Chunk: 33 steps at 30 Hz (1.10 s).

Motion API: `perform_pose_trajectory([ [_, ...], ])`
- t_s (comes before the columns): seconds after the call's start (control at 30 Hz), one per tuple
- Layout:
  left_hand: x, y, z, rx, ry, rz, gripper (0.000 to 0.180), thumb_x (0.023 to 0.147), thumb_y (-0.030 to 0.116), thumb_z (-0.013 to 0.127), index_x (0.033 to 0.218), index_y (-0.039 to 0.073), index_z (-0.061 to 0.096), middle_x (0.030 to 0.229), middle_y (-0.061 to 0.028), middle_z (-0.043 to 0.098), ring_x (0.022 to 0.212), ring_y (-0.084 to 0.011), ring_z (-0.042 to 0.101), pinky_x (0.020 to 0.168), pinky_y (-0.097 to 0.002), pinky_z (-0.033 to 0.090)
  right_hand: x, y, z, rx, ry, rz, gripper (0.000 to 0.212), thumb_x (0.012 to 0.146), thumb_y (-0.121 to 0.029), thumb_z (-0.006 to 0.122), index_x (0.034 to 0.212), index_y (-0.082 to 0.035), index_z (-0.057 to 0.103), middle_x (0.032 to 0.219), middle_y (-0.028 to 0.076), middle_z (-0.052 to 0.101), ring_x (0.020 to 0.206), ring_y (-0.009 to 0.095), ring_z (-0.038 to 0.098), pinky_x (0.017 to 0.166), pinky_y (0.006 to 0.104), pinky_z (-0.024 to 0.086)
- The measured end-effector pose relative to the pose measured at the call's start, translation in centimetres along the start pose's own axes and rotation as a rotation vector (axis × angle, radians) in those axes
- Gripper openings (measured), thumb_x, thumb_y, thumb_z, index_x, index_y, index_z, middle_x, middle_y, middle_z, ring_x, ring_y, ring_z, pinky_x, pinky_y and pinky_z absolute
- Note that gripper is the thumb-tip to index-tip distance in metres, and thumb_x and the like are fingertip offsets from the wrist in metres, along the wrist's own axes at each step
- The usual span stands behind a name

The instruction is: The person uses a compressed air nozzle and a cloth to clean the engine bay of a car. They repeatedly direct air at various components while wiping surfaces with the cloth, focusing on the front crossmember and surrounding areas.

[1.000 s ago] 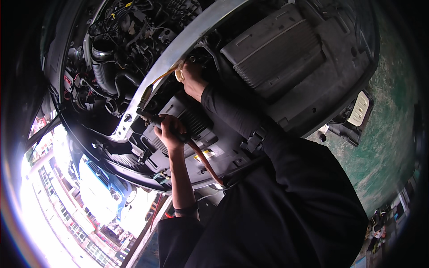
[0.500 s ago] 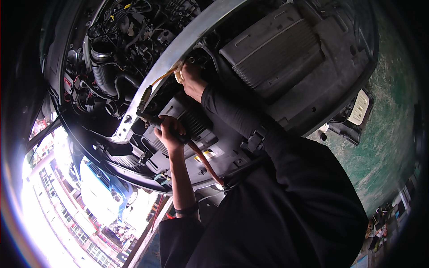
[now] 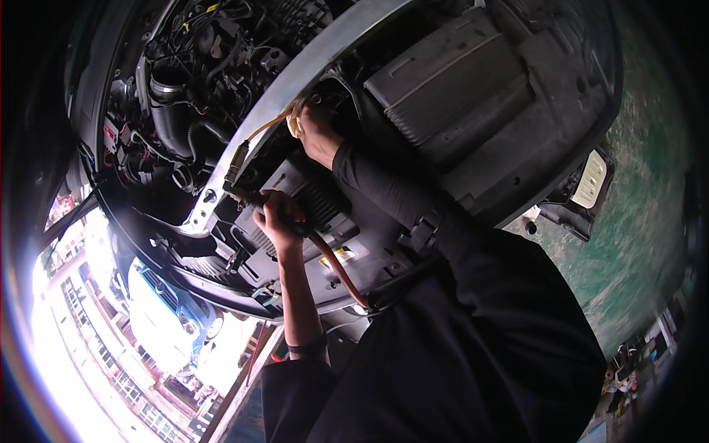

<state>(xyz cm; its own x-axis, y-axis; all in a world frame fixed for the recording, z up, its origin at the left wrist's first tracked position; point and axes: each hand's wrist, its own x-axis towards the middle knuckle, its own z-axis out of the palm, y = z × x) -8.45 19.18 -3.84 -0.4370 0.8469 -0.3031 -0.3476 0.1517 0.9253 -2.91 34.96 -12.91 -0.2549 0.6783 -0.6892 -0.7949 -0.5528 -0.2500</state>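
My left hand is wrapped round a dark hand tool that looks like an air gun, with a reddish-brown hose running back from it toward my body. From the tool's dark nozzle fitting a thin orange-yellow tube leads over the silver metal crossbar to my right hand. That hand is closed at the crossbar's near edge, with the tube's end and something pale yellowish at its fingers. Its fingertips are partly hidden in shadow.
Beyond the crossbar lies the engine bay, with a ribbed black intake hose and wiring. Nearer, a large ribbed dark cover spans the car's front. A black part with a pale panel rests on the green floor. A blue car stands outside.
Both hands keep their hold and place at the crossbar. The whole view has shifted very slightly.
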Motion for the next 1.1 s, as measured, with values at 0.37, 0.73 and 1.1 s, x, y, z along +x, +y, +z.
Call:
perform_pose_trajectory([
  [0.37,0.0,0.0,0.1,-0.022,0.002,0.004,0.01,0.088,0.014,0.05,0.085,0.006,0.045,0.056,-0.0043,0.04,0.039,-0.0142,0.041,0.034,-0.0254,0.037,-0.8,-1.4,1.6,0.1,0.193,-0.058,0.028,0.092,-0.025,0.043,0.069,-0.012,0.052,0.059,0.0,0.053,0.044,0.01,0.046,0.038,0.0249,0.033],
  [0.73,0.2,0.0,0.0,-0.021,-0.005,0.007,0.01,0.088,0.014,0.05,0.084,0.006,0.044,0.056,-0.0043,0.04,0.039,-0.0145,0.041,0.034,-0.0256,0.037,-1.3,-1.8,1.3,-0.023,0.195,0.016,0.028,0.091,-0.031,0.047,0.097,-0.005,0.056,0.093,0.005,0.059,0.079,0.015,0.058,0.065,0.0272,0.048],
  [1.1,0.1,0.0,-0.1,-0.013,-0.001,-0.001,0.008,0.088,0.013,0.049,0.09,0.006,0.045,0.058,-0.0056,0.042,0.039,-0.0153,0.041,0.034,-0.026,0.037,0.2,-0.9,1.0,0.006,0.232,0.054,0.025,0.09,-0.029,0.048,0.099,-0.007,0.055,0.093,0.005,0.059,0.081,0.015,0.059,0.067,0.0277,0.049],
])
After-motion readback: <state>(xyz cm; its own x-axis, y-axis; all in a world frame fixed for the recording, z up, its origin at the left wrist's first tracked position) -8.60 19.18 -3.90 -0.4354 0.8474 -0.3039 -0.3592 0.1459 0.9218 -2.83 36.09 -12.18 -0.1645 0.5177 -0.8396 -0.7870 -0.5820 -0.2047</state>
